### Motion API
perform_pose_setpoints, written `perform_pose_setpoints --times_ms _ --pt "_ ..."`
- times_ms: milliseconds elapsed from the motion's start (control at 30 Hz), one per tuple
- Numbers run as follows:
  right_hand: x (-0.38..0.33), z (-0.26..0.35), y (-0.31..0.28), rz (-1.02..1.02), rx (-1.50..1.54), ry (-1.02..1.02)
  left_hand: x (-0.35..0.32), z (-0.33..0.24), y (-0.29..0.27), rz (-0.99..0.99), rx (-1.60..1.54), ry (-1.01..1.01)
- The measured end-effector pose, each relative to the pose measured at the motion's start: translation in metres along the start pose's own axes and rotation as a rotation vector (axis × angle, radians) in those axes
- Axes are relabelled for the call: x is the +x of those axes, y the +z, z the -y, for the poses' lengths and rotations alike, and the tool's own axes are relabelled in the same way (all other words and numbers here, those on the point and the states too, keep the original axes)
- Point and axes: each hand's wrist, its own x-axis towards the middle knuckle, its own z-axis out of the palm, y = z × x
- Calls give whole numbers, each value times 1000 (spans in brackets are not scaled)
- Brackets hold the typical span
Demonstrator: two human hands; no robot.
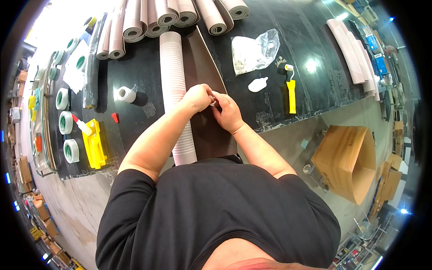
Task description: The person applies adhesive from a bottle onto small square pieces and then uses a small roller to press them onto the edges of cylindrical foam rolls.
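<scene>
Right in front of you, fingertips meeting, your left hand (197, 97) and right hand (229, 115) pinch a small pale piece (212, 102), too small to identify. They're above the brown sheet (202, 60), just right of the striped mat roll (171, 67) lying lengthwise on the black table (139, 67). Farther off, there's the yellow-handled roller (292, 96) to your right, then a clear plastic bag (267, 45), and more rolled mats (185, 13) at the back.

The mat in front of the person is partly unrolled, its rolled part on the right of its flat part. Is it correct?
Only the side is wrong: the head view shows the partly unrolled mat with its rolled part left of its flat part.
</scene>
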Motion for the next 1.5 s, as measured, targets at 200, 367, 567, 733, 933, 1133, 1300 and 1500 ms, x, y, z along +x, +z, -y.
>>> perform_pose_setpoints --times_ms 200,367,567,733,933,1133,1300,1500 --pt "2 0 0 -48 172 181 -2 26 -5 -161 -56 226" --pt "2 -15 -3 -241 929 528 -11 20 4 -258 131 359" --pt "2 -17 -2 -246 976 523 -7 0 -5 98 -472 -23" --pt "3 -16 1 -275 952 534 1 0 7 62 -669 37" --pt "-8 10 -16 -319 414 501 44 -13 -54 161 95 553" --pt "6 41 -45 129 -23 611 54 10 -44 131 165 657" --pt "-7 15 -22 -59 -82 285 28 23 -63 79 372 551" --pt "5 16 -14 70 13 360 12 38 -75 14 298 478"
